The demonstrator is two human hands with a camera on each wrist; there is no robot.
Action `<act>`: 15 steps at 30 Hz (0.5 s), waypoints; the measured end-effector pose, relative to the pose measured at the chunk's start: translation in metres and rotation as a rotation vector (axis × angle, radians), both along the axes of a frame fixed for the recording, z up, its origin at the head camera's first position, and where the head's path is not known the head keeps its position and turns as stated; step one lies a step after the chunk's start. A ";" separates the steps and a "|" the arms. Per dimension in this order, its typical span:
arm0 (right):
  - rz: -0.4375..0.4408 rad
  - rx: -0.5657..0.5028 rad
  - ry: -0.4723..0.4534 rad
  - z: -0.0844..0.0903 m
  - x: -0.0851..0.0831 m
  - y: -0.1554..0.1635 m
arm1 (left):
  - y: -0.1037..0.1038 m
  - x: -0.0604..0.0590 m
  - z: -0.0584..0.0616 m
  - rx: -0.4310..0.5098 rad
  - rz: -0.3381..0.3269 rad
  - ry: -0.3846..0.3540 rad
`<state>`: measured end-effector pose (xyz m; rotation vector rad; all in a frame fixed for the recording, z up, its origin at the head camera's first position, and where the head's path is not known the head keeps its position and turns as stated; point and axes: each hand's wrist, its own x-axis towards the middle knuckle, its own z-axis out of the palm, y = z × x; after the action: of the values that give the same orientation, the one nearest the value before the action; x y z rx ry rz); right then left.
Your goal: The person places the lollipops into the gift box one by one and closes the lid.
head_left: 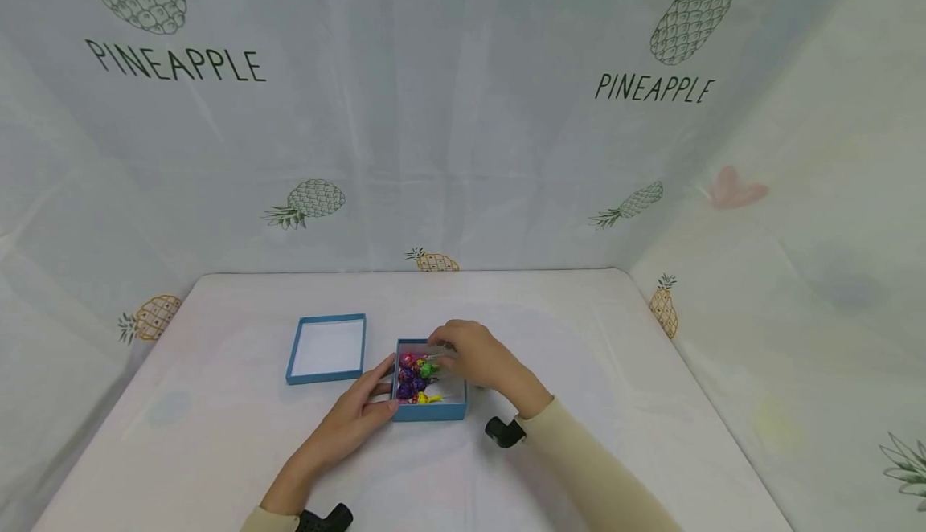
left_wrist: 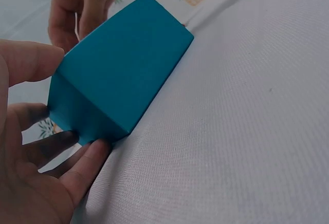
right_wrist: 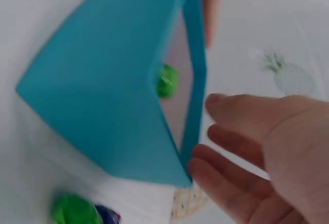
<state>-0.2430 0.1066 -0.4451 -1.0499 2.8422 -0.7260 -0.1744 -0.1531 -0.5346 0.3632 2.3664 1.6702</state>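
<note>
A small blue box (head_left: 428, 413) stands open on the white table, filled with several bright wrapped lollipops (head_left: 415, 378). My left hand (head_left: 382, 391) rests against its left wall, thumb near the rim and straight fingers (left_wrist: 85, 157) at the bottom corner of the box (left_wrist: 123, 70). My right hand (head_left: 447, 353) hovers over the far right of the box, fingers reaching in toward the lollipops. In the right wrist view those fingers (right_wrist: 241, 147) are loosely spread next to the box (right_wrist: 108, 95) and hold nothing. A green lollipop (right_wrist: 167, 80) shows inside.
The box's blue lid (head_left: 327, 347) lies upside down just left of the box. A cloth printed with pineapples (head_left: 463, 114) walls the table on three sides. White tabletop (head_left: 615, 371) stretches to the right and front.
</note>
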 end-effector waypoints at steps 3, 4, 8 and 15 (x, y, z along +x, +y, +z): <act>-0.009 -0.088 0.021 0.007 -0.004 0.018 | 0.002 0.000 0.001 -0.023 0.011 0.002; -0.018 -0.110 0.034 0.008 -0.005 0.025 | 0.002 0.000 0.001 -0.030 0.015 0.002; -0.082 -0.151 0.050 0.009 -0.010 0.048 | 0.003 -0.001 0.002 -0.036 0.020 0.001; -0.155 -0.100 -0.062 -0.013 -0.016 0.071 | 0.003 -0.001 0.000 -0.043 0.019 0.002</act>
<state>-0.2591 0.1773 -0.4578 -0.8086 2.8846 -0.9043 -0.1758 -0.1505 -0.5346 0.3360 2.4108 1.6253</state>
